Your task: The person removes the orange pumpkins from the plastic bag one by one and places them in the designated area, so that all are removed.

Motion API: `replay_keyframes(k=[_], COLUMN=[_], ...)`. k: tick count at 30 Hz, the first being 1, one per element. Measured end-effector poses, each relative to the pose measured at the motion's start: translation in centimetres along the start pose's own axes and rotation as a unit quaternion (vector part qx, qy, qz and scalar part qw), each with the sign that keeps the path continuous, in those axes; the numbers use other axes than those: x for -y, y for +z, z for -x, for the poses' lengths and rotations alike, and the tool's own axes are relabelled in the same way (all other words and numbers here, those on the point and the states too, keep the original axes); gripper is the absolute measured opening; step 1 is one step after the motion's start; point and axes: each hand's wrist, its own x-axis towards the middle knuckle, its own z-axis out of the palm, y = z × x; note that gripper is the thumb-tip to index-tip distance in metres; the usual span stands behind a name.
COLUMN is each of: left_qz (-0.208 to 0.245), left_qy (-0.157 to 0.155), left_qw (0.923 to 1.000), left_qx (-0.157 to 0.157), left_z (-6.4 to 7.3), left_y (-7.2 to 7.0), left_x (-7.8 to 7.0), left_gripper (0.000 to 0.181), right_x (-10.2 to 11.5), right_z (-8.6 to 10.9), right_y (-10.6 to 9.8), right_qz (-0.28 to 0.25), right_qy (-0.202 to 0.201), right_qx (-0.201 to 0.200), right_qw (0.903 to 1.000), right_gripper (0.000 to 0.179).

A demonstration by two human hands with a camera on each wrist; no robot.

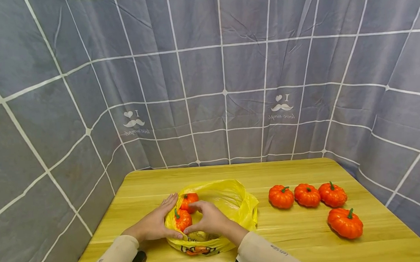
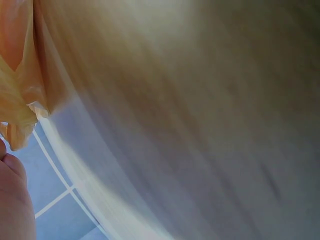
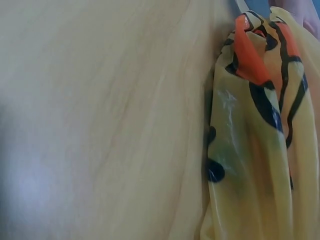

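A yellow plastic bag lies on the table with its mouth spread upward. Just inside its left side sit two small orange pumpkins, a rear pumpkin and a front pumpkin with a green stem. My left hand presses the bag's left side from outside, fingers fairly straight, thumb along the near rim. Reaching over the opening, my right hand grips the front pumpkin, its thumb at the lower edge and its fingers curved behind. In the right wrist view the bag's printed side shows, and the pumpkins are hidden.
Several more orange pumpkins stand on the right of the wooden table: three in a row, including a left one, and a nearer pumpkin. A grey curtain with white lines hangs behind the table and along both sides.
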Motion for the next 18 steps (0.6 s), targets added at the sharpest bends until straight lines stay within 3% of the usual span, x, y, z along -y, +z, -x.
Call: replay_keyframes(k=[18], left_qz=[0.002], left_qy=[0.003], left_qw=[1.0000], left_qx=[0.001], left_z=[0.24], left_y=[-0.12], left_x=[0.15], left_gripper=[0.126], right_x=[0.49], right_z=[-0.72], right_y=[0.97], right_qz=[0.032], right_qy=[-0.034], right_qx=[0.003], right_qw=[0.9989], right_gripper=[0.075])
